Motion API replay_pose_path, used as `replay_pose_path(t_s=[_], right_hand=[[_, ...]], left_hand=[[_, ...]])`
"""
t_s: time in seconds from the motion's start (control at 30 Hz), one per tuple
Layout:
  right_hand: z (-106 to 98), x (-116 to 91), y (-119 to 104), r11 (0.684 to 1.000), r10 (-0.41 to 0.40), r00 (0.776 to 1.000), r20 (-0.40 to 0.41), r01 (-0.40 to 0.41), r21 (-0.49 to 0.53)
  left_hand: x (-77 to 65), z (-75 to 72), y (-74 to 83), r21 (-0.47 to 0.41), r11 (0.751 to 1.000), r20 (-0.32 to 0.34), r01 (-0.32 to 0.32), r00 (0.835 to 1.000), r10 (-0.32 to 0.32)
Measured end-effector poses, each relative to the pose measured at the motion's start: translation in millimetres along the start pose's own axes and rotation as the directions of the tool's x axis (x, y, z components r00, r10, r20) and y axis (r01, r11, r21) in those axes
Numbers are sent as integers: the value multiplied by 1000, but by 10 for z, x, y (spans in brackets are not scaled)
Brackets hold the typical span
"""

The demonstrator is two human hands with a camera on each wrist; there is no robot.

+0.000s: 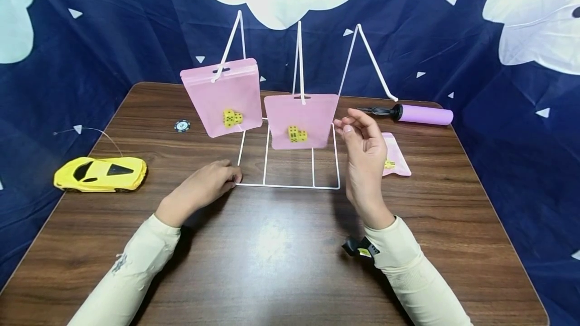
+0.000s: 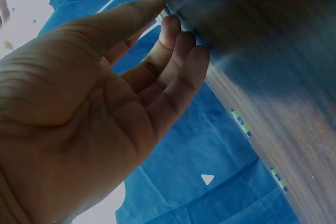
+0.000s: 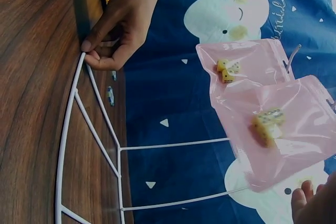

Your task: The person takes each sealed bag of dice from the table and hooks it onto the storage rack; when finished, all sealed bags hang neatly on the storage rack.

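Observation:
A white wire display rack [image 1: 290, 186] with three hooks stands on the table. My left hand [image 1: 206, 185] pinches its front left corner between thumb and fingers, as the right wrist view also shows. One pink zip pouch [image 1: 222, 97] with yellow dice in its window hangs on the left hook. A second pink pouch [image 1: 283, 114], also with yellow dice, hangs on the middle hook. My right hand [image 1: 366, 165] is raised beside that pouch's right edge, fingers loosely bent, holding nothing. Behind it a third pink pouch [image 1: 396, 157] lies flat, partly hidden by the hand.
A purple hand pump [image 1: 426, 114] lies at the back right. At the left are a yellow toy car [image 1: 101, 174] and a poker chip [image 1: 182, 125]. The rack's bare right hook [image 1: 375, 62] juts out above the table. A patterned blue cloth [image 1: 154, 24] hangs behind.

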State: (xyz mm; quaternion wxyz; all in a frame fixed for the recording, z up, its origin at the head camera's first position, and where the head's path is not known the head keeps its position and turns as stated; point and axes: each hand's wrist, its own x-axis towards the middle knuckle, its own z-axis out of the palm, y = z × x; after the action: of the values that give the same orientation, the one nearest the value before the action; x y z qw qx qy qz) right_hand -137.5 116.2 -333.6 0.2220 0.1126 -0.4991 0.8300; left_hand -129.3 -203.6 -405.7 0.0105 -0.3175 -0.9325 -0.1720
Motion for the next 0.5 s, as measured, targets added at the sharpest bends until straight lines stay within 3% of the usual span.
replay_pose_path(t_s=[0.5], right_hand=[[-79, 36, -48, 1000, 1, 1000, 3, -1, -5]], left_hand=[[1, 10, -1, 7, 1000, -3, 3, 1000, -3]])
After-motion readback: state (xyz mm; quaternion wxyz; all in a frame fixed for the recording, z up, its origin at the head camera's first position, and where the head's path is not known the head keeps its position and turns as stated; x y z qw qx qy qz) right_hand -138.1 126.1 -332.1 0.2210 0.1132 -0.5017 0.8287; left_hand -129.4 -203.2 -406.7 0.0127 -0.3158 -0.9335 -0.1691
